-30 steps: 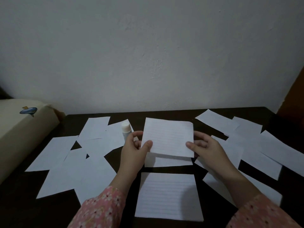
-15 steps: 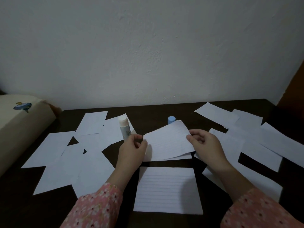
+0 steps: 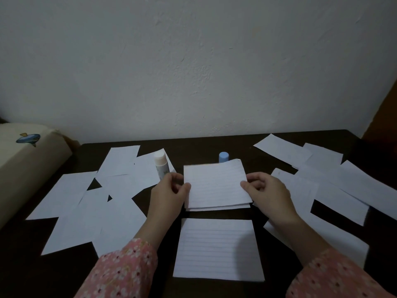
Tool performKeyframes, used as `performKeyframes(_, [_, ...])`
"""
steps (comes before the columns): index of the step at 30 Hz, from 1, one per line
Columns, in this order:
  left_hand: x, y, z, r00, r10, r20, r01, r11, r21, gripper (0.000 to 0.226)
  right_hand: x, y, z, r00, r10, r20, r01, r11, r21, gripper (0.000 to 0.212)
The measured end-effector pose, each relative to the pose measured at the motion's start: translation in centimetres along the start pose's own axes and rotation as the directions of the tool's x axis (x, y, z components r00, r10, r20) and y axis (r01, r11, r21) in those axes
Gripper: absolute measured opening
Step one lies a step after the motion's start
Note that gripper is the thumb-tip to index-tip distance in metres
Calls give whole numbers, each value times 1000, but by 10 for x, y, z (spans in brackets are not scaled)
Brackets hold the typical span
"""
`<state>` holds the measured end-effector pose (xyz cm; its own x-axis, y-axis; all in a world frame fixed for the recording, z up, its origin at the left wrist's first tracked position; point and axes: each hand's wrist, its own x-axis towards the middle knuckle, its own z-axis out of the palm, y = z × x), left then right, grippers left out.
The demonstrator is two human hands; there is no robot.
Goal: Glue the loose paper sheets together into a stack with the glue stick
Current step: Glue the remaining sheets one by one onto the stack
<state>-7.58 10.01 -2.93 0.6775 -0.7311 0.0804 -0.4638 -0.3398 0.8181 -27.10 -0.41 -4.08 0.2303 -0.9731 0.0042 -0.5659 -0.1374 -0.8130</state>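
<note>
Head view, catalogued left to right.

Loose sheets, left group [image 3: 71, 198]: scattered and overlapping on the dark counter [image 3: 193, 147]; position unchanged across the frames.

Glue stick [image 3: 160, 164]: upright, uncapped, just behind the left hand; untouched. Blue cap [image 3: 223, 157] stands apart, behind the held sheet; a second ago the raised sheet hid it.

Left hand [image 3: 169, 194]: fingers pinching the left edge of the lined sheet [image 3: 214, 183].

Lined sheet: a second ago held up steeply; now lowered nearly flat onto the sheets beneath [image 3: 217, 208], whose lower edges peek out. Judged: it is being aligned onto the glued stack, pressing not yet done.

Right hand [image 3: 268, 194]: fingers closed narrowly on the sheet's right edge.

Single lined sheet [image 3: 218, 250]: flat, nearer the person, apart from the stack.

Loose sheets, right group [image 3: 335, 179]: many remain, so the task looks early.
</note>
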Motion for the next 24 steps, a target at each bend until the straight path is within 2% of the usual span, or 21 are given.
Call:
performKeyframes(1, [-1, 0, 1, 1000, 21, -4, -20, 1000, 18, 15, 0, 0, 1, 1000, -13, -23, 11, 993, -114, 20])
performKeyframes(3, [-2, -1, 4, 999, 41, 3, -41, 998, 56, 14, -2, 1, 1, 999, -23, -39, 15, 980, -199, 23])
performKeyframes(8, [0, -7, 10, 996, 91, 26, -93, 991, 100, 5, 0, 2, 2, 998, -44, -53, 27, 959, -283, 29])
performKeyframes(18, [4, -14, 15, 991, 130, 12, -131, 978, 164, 21, 4, 7, 4, 997, -59, -52, 36, 931, -364, 31])
performKeyframes(24, [4, -15, 18, 990, 139, 15, -139, 971, 193, 21, 3, 5, 5, 994, -99, -57, 64, 895, -442, 29])
